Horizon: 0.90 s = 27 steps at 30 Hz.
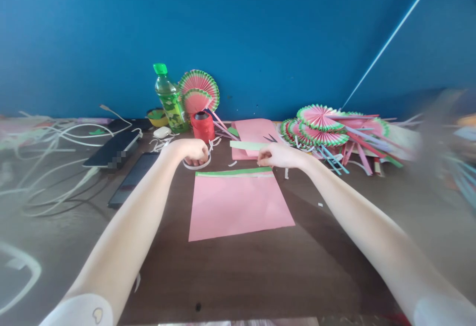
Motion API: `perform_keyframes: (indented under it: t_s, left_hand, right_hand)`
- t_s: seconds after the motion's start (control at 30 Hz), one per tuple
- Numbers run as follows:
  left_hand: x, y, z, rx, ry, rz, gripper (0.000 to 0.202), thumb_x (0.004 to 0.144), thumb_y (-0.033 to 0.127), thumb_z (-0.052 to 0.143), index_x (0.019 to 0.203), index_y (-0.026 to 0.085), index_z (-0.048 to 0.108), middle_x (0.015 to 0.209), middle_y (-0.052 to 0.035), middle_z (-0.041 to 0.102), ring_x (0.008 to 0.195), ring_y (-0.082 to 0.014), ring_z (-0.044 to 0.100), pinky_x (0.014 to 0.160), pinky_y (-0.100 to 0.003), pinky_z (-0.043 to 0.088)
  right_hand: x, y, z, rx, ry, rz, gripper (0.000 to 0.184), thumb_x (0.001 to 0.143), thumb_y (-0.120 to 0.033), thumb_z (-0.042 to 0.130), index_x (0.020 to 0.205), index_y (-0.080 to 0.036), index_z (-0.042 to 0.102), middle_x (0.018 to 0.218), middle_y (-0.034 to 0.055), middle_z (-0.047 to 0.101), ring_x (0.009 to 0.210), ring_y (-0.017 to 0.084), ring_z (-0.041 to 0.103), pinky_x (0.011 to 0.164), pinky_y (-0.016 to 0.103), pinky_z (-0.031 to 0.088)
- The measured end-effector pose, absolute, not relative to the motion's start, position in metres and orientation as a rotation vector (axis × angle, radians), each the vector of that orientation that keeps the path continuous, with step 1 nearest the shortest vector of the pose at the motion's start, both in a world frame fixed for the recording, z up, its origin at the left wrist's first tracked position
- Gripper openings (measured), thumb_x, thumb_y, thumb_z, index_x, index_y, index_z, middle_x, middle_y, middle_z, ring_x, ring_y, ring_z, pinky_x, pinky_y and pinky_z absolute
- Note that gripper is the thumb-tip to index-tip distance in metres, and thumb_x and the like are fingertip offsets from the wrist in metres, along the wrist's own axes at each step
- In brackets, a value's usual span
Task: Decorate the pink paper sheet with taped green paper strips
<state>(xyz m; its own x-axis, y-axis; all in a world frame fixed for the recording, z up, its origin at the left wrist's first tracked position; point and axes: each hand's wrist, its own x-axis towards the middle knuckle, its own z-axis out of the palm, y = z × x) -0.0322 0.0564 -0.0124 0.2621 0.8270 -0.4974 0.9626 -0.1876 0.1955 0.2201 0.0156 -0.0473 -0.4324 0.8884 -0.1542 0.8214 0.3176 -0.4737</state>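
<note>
The pink sheet (pixel 238 207) lay flat on the bench (pixel 241 276), centred before the person, with a green strip (pixel 223 173) along its far edge. The left hand (pixel 194 151), left of the sheet's far left corner, had its grip curled closed, apparently about a pale ring (pixel 196 168). The right hand (pixel 277 156) was at the far right corner, its fingertips drawn nearly together; whether that grip held anything could not be told. A pale green strip (pixel 245 145) lay just left of it. The sheet was judged light, thin and pliant, liable to crease or slide; the bare near corners offered the soundest hold, pressed flat or lightly pinched.
</note>
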Motion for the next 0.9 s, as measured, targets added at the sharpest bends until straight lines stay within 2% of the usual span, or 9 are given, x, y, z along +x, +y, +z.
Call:
perform_keyframes:
  t_s: [0.2, 0.33, 0.47, 0.57, 0.7, 0.9]
  left_hand:
    - [-0.032, 0.058, -0.016, 2.097, 1.569, -0.365, 0.014, 0.055, 0.028, 0.061, 0.065, 0.019, 0.062, 0.055, -0.0017, 0.061, 0.054, -0.0158, 0.056, 0.050, -0.021, 0.040]
    - [-0.031, 0.054, -0.009, 2.077, 1.439, -0.038, 0.013, 0.066, 0.028, 0.052, 0.060, 0.017, 0.058, 0.063, -0.0030, 0.065, 0.060, -0.0157, 0.060, 0.053, -0.020, 0.042]
    - [-0.024, 0.049, -0.007, 1.760, 1.141, 0.381, 0.015, 0.073, 0.031, 0.051, 0.073, 0.017, 0.056, 0.076, -0.0060, 0.069, 0.072, -0.0177, 0.064, 0.066, -0.026, 0.049]
    - [-0.014, 0.048, -0.014, 1.564, 0.977, 0.512, 0.017, 0.074, 0.031, 0.054, 0.081, 0.015, 0.056, 0.079, -0.0085, 0.069, 0.074, -0.0195, 0.065, 0.074, -0.033, 0.049]
    - [0.002, 0.043, -0.022, 1.433, 0.838, 0.497, 0.021, 0.077, 0.031, 0.054, 0.086, 0.012, 0.055, 0.084, -0.0124, 0.068, 0.074, -0.0212, 0.065, 0.075, -0.038, 0.048]
    - [0.013, 0.031, -0.014, 1.371, 0.773, 0.451, 0.025, 0.084, 0.024, 0.038, 0.097, 0.010, 0.054, 0.093, -0.0144, 0.066, 0.075, -0.0173, 0.063, 0.071, -0.033, 0.045]
  right_hand:
    - [0.216, 0.012, -0.044, -1.544, -2.349, 0.676, 0.019, 0.074, -0.029, 0.050, 0.076, -0.017, 0.064, 0.066, 0.0014, 0.063, 0.060, 0.013, 0.056, 0.058, 0.024, 0.039]
    - [0.211, 0.007, -0.040, -1.481, -2.269, 0.583, 0.017, 0.075, -0.028, 0.050, 0.074, -0.017, 0.063, 0.063, 0.0003, 0.061, 0.057, 0.012, 0.053, 0.057, 0.024, 0.038]
    - [0.201, 0.005, -0.043, -1.274, -2.170, 0.492, 0.013, 0.076, -0.028, 0.052, 0.078, -0.018, 0.060, 0.076, 0.0016, 0.061, 0.065, 0.013, 0.054, 0.062, 0.026, 0.042]
    - [0.189, 0.003, -0.049, -1.048, -2.119, 0.407, 0.017, 0.077, -0.032, 0.054, 0.086, -0.018, 0.057, 0.089, 0.0048, 0.057, 0.079, 0.015, 0.055, 0.070, 0.029, 0.045]
    - [0.176, 0.000, -0.056, -0.855, -2.096, 0.181, 0.023, 0.076, -0.034, 0.057, 0.093, -0.020, 0.052, 0.099, 0.0088, 0.052, 0.101, 0.021, 0.049, 0.087, 0.038, 0.040]
    - [0.174, -0.001, -0.060, -0.950, -2.056, 0.136, 0.022, 0.079, -0.031, 0.054, 0.098, -0.022, 0.048, 0.105, 0.0098, 0.050, 0.103, 0.022, 0.047, 0.087, 0.040, 0.041]
